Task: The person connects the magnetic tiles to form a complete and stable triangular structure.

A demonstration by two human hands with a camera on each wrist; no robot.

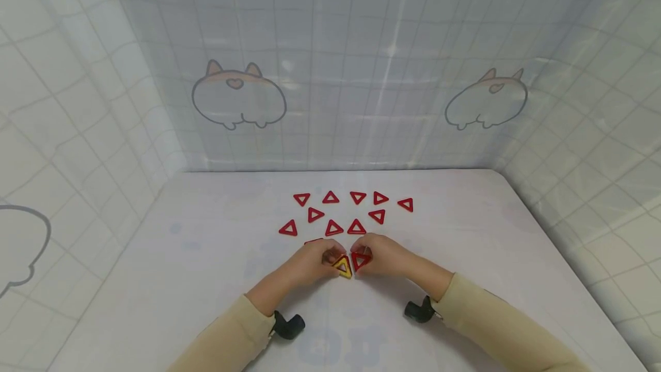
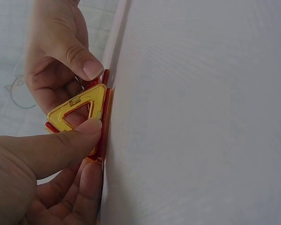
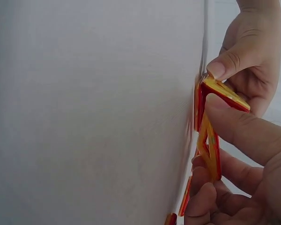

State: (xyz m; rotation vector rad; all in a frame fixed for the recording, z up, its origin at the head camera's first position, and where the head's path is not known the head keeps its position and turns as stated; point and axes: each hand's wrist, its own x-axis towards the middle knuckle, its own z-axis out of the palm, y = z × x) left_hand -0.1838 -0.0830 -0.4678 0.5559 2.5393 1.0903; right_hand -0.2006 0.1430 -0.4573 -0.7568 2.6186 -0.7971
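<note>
My left hand (image 1: 308,261) pinches a yellow magnetic triangle tile (image 2: 61,114), its thumb pressed on the front face and red edging showing behind it. Just to the right, my right hand (image 1: 386,257) holds a red triangle tile (image 1: 354,261) between thumb and fingers. In the head view the two tiles stand almost side by side, close over the table. From the right wrist, the right-hand tile (image 3: 215,161) shows yellow on one side and red on the other. The left thumb (image 3: 217,70) lies on the top corner of the yellow tile.
Several red triangle tiles (image 1: 330,197) lie scattered flat on the white table (image 1: 206,257) beyond the hands. One more tile (image 1: 313,241) is partly hidden by the left hand. A tiled-pattern wall covering (image 1: 341,142) rises behind and on both sides.
</note>
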